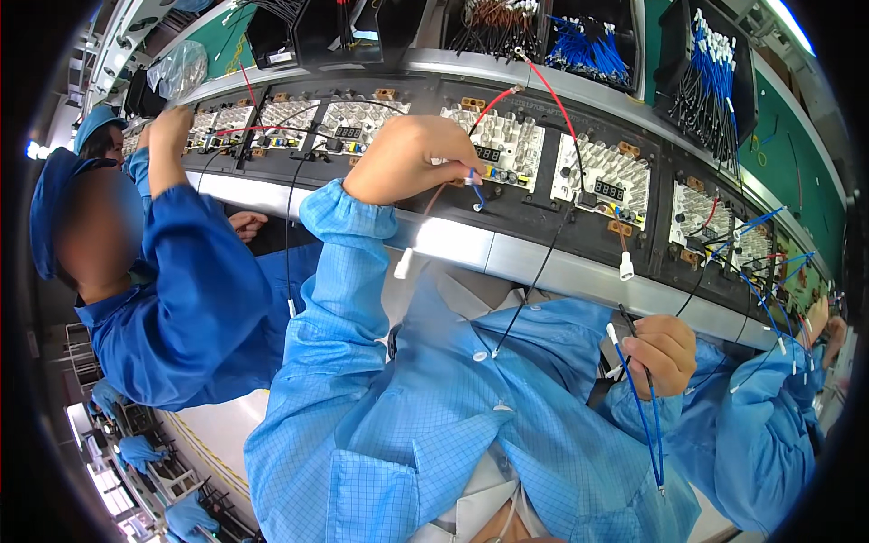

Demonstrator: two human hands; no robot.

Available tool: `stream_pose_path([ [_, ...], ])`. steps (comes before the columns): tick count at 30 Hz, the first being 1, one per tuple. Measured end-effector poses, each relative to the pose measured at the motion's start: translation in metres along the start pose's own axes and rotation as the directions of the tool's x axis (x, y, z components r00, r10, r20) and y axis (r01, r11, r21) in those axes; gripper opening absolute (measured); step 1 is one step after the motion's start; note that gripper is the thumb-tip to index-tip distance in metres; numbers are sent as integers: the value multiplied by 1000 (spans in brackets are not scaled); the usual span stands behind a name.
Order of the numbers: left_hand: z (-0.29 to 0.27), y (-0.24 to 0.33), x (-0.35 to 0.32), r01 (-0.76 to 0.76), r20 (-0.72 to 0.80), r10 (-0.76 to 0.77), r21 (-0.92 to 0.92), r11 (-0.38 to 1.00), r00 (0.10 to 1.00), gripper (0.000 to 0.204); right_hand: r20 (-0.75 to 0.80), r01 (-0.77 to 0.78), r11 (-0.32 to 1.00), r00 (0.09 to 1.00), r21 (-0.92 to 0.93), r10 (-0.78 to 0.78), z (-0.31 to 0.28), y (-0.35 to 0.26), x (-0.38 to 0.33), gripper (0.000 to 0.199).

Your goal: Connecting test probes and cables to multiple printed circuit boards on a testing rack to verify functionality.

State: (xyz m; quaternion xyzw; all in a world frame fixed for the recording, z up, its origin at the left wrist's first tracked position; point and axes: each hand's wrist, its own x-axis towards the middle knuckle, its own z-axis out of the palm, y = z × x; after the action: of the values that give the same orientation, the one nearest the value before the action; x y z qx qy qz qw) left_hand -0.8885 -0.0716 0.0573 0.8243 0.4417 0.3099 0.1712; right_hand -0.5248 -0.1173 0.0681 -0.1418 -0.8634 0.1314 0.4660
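My left hand [412, 156] reaches up to a grey circuit board [507, 143] on the conveyor and pinches the end of a short blue wire [474, 187] against it. Beside that hand a brown wire with a white tip [404, 263] hangs down. My right hand [665, 353] is closed low at my chest on a bundle of blue and black wires [647, 425] that trail downward. A red wire [552, 95] arcs over the board, and a black wire [534, 281] hangs from the neighbouring board [605, 176].
A row of similar boards [290, 118] runs along the metal-edged line [543, 262]. Bins of blue wires [588, 45], black wires [715, 81] and brown wires [493, 23] stand behind. A co-worker [181, 299] works at left; another person's hand [819, 321] shows at right.
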Motion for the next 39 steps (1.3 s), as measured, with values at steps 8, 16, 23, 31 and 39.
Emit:
stream_pose_path([
  [8,6,-3,-7,97,-151,-77,130,987,986,12,55,39,997,998,60,-42,-2,0,-1,18],
  [16,10,-8,-10,93,-186,-69,122,988,980,11,-7,22,1000,1000,7,-22,2,-1,-2,25],
  [23,13,-11,-12,74,-235,-63,42,996,970,13,0,49,999,999,24,-49,-6,-5,8,26],
  [31,13,-14,-14,100,-280,-78,64,993,957,10,-107,-32,999,994,33,35,-36,-10,12,21],
  [39,10,-14,-16,55,-217,-27,123,991,976,9,-117,-407,913,906,23,407,-19,-15,48,45],
])
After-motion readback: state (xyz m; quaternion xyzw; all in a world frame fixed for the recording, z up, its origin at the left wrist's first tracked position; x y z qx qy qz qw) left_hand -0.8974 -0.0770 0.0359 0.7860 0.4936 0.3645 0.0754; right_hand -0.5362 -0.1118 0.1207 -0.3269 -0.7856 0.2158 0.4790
